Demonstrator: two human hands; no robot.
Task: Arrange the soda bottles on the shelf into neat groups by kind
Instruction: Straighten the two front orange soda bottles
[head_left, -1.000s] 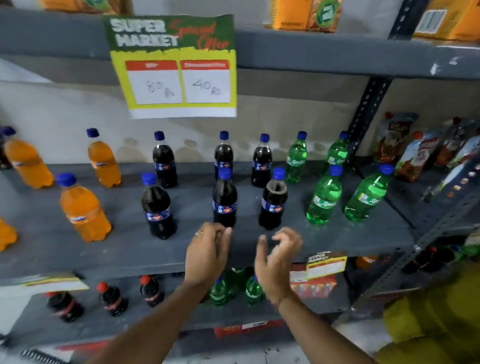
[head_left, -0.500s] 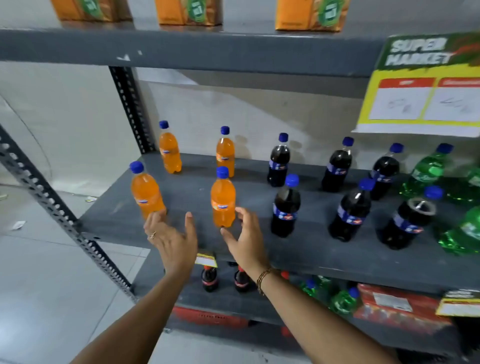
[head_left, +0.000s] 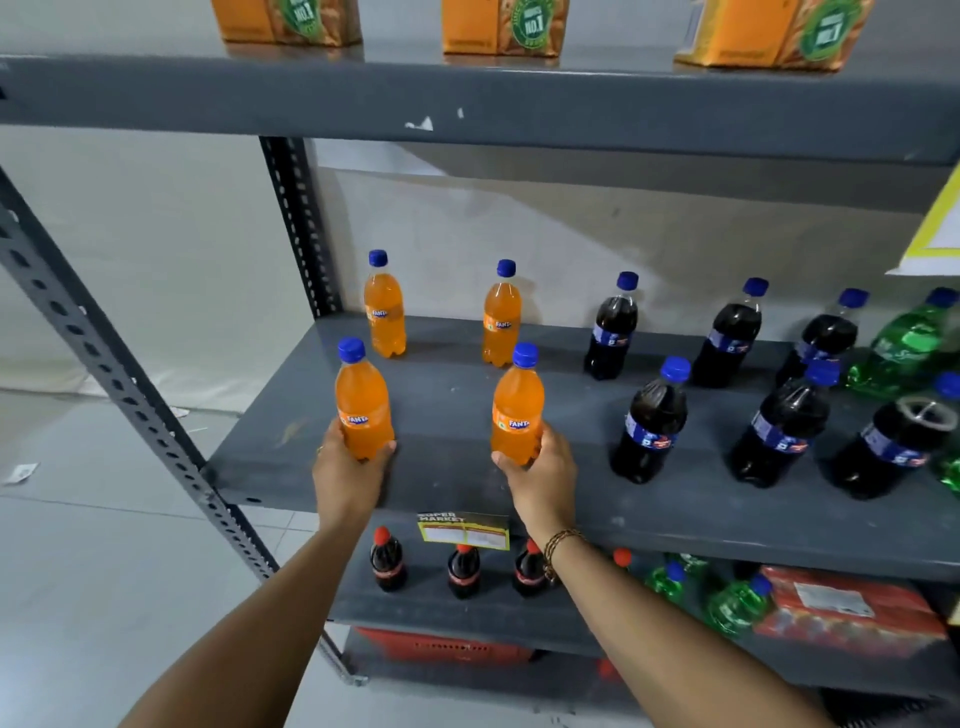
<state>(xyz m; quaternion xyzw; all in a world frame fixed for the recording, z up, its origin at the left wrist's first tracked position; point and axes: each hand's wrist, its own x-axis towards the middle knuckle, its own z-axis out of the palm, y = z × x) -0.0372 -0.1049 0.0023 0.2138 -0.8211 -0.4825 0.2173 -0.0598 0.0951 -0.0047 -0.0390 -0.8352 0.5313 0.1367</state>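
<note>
On the grey middle shelf (head_left: 447, 483) stand orange soda bottles with blue caps. My left hand (head_left: 349, 470) grips the base of the front left orange bottle (head_left: 361, 397). My right hand (head_left: 540, 475) grips the base of the front right orange bottle (head_left: 518, 405). Both bottles are upright near the shelf's front edge. Two more orange bottles (head_left: 384, 306) (head_left: 501, 317) stand at the back. To the right are several dark cola bottles (head_left: 649, 423) in two rows, then green soda bottles (head_left: 906, 348) at the right edge.
A perforated grey upright (head_left: 104, 364) slants at the left, another (head_left: 298, 223) stands behind the shelf corner. The upper shelf (head_left: 467, 98) carries orange cartons. The lower shelf holds red-capped cola bottles (head_left: 387, 558), green bottles (head_left: 735, 605) and a red pack (head_left: 847, 605). Tiled floor lies left.
The view has swung left from the cola bottles to the orange ones. Both hands, open half a second ago, have closed on the two front orange bottles.
</note>
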